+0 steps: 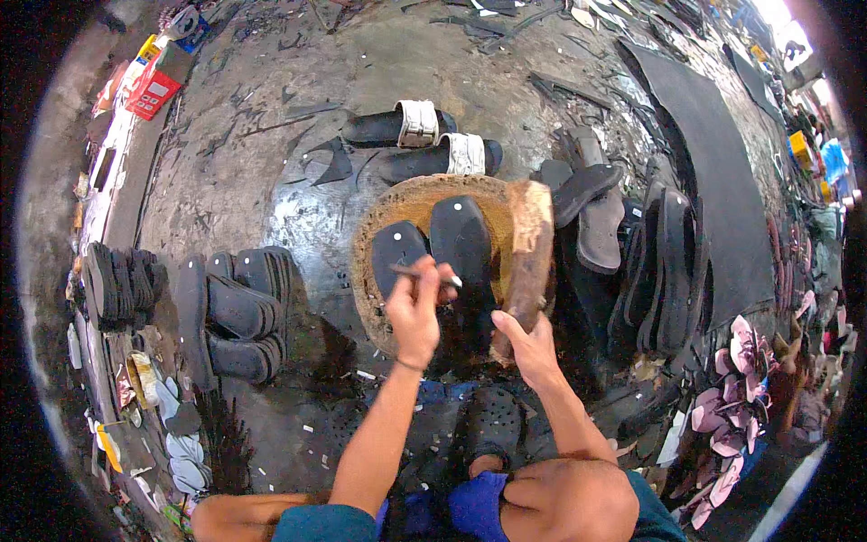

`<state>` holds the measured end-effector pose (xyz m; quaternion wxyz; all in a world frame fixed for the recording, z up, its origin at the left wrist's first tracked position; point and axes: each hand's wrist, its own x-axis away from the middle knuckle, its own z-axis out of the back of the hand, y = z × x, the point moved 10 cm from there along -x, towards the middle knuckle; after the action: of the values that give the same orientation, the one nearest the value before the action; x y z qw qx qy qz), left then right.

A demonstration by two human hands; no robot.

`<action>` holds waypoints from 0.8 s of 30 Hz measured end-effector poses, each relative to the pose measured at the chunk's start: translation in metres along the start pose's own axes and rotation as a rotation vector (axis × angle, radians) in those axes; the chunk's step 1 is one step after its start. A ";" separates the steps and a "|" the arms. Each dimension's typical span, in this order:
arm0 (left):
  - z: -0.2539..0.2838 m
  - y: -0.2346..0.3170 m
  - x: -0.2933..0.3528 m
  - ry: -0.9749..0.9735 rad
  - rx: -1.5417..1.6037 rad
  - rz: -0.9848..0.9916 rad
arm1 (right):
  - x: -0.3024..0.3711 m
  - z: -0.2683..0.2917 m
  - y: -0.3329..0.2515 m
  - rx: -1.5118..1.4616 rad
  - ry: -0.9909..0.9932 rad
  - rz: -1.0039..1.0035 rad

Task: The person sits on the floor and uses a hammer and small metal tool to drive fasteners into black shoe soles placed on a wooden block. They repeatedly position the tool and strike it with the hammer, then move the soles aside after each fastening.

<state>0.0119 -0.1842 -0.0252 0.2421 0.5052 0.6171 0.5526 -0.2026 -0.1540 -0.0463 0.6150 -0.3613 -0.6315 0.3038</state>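
A stained grey floor (388,68), strewn with dark scraps (573,91) toward one o'clock, carries a pale sheen (302,217) near ten o'clock, while bright white light (775,13) glares at the far edge toward two o'clock.

Two flat, black shoe soles (462,244), each marked with one white dot (445,207), contrast with the round, golden-tan wooden block (415,195), while the thick wooden club (527,271) runs dark brown to mottled cream at its far end. Beyond, black slide sandals (370,129) bear white straps (466,154); rubber slippers (709,414) at near right are pale pink, the far-left cardboard box (152,86) red.
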 end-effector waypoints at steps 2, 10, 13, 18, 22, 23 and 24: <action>0.002 0.007 -0.042 -0.002 -0.007 -0.073 | 0.009 0.002 -0.008 -0.027 -0.011 0.029; -0.030 -0.007 -0.104 -0.060 -0.283 -0.164 | 0.036 0.009 -0.036 0.104 -0.051 0.175; -0.037 -0.007 -0.102 -0.044 -0.327 -0.178 | 0.045 0.011 -0.061 0.066 -0.044 0.139; -0.031 0.008 -0.093 -0.019 -0.668 -0.340 | 0.074 0.001 -0.178 -0.165 -0.152 0.391; -0.041 0.021 -0.082 -0.013 -0.692 -0.534 | 0.098 0.007 -0.238 -0.396 -0.409 0.900; -0.063 0.016 -0.079 -0.061 -0.727 -0.555 | 0.092 0.014 -0.222 -0.179 -0.362 1.026; -0.066 0.015 -0.077 -0.085 -0.798 -0.579 | 0.061 0.007 -0.179 0.165 -0.278 0.933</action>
<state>-0.0105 -0.2831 -0.0136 0.5852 0.2030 0.4621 0.6347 -0.2234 -0.2021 0.1352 0.3498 -0.5117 -0.4526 0.6411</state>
